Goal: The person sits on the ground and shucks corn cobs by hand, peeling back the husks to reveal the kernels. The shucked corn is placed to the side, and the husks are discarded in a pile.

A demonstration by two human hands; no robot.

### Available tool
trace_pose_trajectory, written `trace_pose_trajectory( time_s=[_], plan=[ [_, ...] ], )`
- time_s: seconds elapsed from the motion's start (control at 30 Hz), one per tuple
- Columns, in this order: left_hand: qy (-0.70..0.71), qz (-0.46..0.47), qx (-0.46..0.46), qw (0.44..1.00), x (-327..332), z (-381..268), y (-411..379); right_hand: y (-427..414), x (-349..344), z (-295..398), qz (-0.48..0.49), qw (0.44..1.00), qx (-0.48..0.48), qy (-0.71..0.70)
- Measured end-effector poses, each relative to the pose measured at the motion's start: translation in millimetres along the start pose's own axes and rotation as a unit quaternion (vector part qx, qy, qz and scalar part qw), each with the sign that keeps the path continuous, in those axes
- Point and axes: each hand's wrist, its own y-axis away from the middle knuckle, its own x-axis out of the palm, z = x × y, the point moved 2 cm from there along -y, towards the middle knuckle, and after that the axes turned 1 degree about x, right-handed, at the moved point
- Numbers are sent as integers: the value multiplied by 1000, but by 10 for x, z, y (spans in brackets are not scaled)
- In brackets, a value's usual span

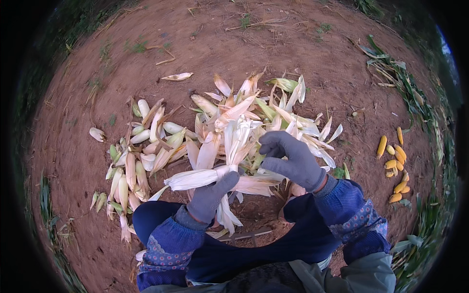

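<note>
My left hand (216, 196), in a grey glove, is closed around a bunch of pale corn husks (199, 178) that spread out in several directions. To its upper right, my gloved right hand (291, 159) is raised over the heap with fingers curled and apart; no object shows between thumb and fingers. Beneath and beyond both hands lies a heap of loose dry husks (234, 110). Left of it is a pile of corn ears in their husks (137, 161). Whether an ear is inside the held bunch I cannot tell.
Several bare yellow corn cobs (399, 155) lie on the reddish soil (351, 62) at the right. Green corn leaves (410, 86) line the right edge. A lone ear (97, 134) lies at the far left, and a thin wooden or metal frame (253, 233) sits between my legs.
</note>
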Motion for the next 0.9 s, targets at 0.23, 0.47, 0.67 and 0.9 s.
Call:
trace_pose_trajectory(
  time_s=[0.23,0.47,0.67,0.9],
  plan=[
    [-87,41,59,994,11,90,-79,-25,21,-8,-66,981,43,-176],
    [-174,37,104,979,28,11,-59,-35,-18,347,-132,886,-284,341],
    [-182,12,104,978,-27,91,-97,-54,89,139,-56,819,-276,499],
    [-183,77,23,980,-52,180,-104,-21,268,-25,45,832,-185,521]
  ],
)
